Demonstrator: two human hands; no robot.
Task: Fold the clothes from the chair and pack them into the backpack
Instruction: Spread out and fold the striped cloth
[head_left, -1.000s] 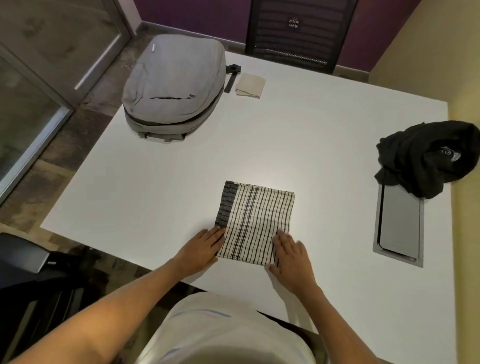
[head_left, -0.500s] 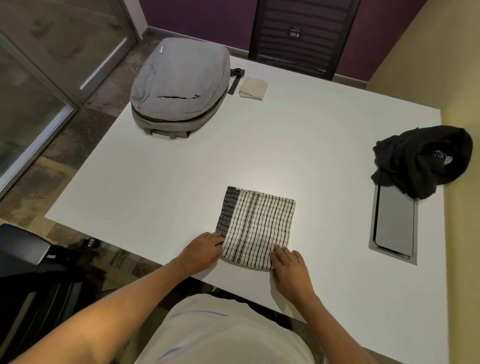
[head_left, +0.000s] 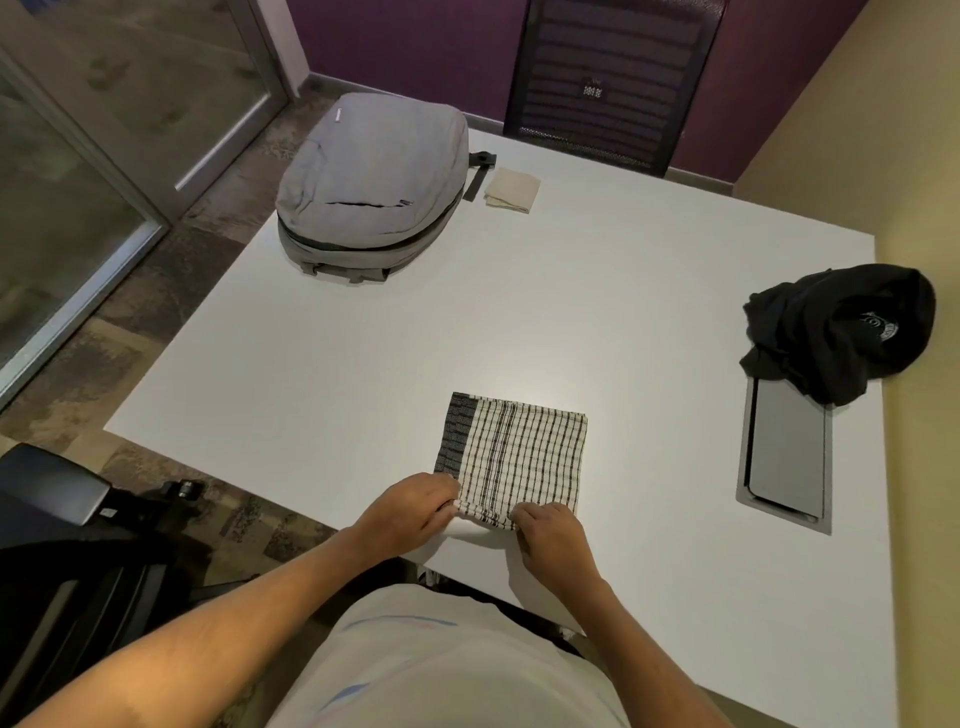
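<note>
Step in hand: folding the checked cloth (head_left: 514, 460); looks like one more fold coming, near edge about to be lifted.
Checked cloth: flat, already folded to a small rectangle w/ a dark band on its left side, by the near edge of the desk (head_left: 623, 322), roughly mid-width.
Left hand (head_left: 410, 512): fingers curled, pinching the cloth's near-left corner.
Right hand (head_left: 553, 535): fingers curled, pinching the near edge towards the right corner.
Done so far: beige cloth (head_left: 511, 189) lies folded near the far edge, just beside the backpack (head_left: 371, 182) and its strap; not packed.
Backpack: at the far-left corner of the desk, lying flat; looks closed, can't tell if anything's inside.
Still to do: black garment (head_left: 836, 338) sits crumpled at the right edge, partly over the desk's cable hatch (head_left: 784, 457); unfolded.
Chair: one at the far edge, another at near left; no clothes visible on either.
Progress est.: approx halfway on folding; packing not begun, as far as visible.
</note>
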